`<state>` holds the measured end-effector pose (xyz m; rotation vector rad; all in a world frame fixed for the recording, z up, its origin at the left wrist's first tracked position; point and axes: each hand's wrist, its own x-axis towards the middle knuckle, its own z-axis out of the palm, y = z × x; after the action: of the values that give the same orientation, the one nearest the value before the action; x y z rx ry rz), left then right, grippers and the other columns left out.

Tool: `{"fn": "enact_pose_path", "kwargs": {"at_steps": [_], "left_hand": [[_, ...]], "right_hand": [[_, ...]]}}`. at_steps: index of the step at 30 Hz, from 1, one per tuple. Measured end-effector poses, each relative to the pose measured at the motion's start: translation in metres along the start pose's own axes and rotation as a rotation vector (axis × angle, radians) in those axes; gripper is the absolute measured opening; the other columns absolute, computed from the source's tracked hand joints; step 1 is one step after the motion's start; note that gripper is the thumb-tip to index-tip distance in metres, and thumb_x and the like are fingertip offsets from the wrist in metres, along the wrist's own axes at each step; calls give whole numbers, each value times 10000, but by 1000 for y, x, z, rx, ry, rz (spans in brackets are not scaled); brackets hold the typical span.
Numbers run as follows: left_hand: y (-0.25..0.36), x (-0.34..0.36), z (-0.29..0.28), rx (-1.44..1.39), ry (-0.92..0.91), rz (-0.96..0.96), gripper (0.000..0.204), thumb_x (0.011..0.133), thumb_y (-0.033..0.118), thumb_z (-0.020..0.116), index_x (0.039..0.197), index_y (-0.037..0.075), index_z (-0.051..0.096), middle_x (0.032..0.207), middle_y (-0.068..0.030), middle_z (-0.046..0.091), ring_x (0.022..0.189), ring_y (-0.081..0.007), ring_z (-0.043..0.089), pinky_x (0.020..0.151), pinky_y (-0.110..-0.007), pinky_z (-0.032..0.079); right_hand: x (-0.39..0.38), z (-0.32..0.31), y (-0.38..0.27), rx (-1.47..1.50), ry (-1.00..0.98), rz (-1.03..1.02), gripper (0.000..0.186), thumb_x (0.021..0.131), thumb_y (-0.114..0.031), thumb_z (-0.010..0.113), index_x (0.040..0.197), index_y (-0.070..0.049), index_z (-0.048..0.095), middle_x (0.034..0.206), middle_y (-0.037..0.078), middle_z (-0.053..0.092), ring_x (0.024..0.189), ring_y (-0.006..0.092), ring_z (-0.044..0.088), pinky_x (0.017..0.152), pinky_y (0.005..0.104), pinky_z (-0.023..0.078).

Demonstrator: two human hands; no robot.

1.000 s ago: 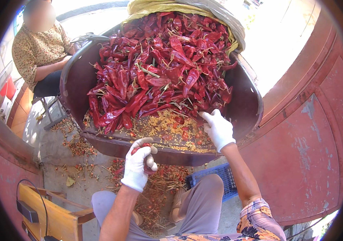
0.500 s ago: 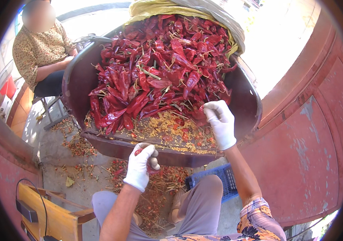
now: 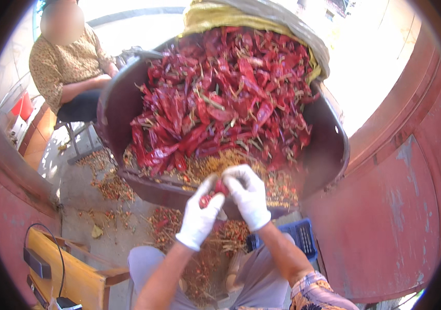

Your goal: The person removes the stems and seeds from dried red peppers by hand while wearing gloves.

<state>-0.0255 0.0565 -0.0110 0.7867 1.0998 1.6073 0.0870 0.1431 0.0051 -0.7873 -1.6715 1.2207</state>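
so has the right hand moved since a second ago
Yes. The right hand came off the seeds in the big pan, back over its near rim to meet the left hand on a red chili.

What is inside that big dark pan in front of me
The pan holds a heap of dried red chillies, with loose yellow seeds along the near edge. The pan's bottom is hidden under them.

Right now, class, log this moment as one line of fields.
left hand: white-gloved, pinching dried red chilli | right hand: white-gloved, gripping same chilli | behind: dark round metal pan heaped with chillies
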Motion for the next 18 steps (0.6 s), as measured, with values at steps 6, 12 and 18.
{"fn": "enact_pose_path", "kwargs": {"at_steps": [6,12,18], "left_hand": [[3,5,-2,41,-24,-54,404,881,248,687,1205,31,582,833,10,601,597,-46,533,562,-214,469],[0,-3,0,18,5,-189,246,885,205,651,1058,32,622,754,6,592,546,-56,525,492,-218,434],[8,-3,-6,-12,-30,-230,159,880,174,615,959,37,633,672,20,555,474,-52,446,432,-225,376]], "right_hand": [[2,-17,-11,206,-226,318,139,914,-131,642,1032,-58,640,832,-36,607,664,5,486,571,167,379],[-4,-25,-5,-153,-263,-32,129,902,-106,637,1014,-42,623,891,16,596,814,85,566,710,248,467],[-10,-13,-9,-66,-207,172,122,939,-153,585,965,-34,592,799,-4,559,729,79,529,656,234,447]]}}
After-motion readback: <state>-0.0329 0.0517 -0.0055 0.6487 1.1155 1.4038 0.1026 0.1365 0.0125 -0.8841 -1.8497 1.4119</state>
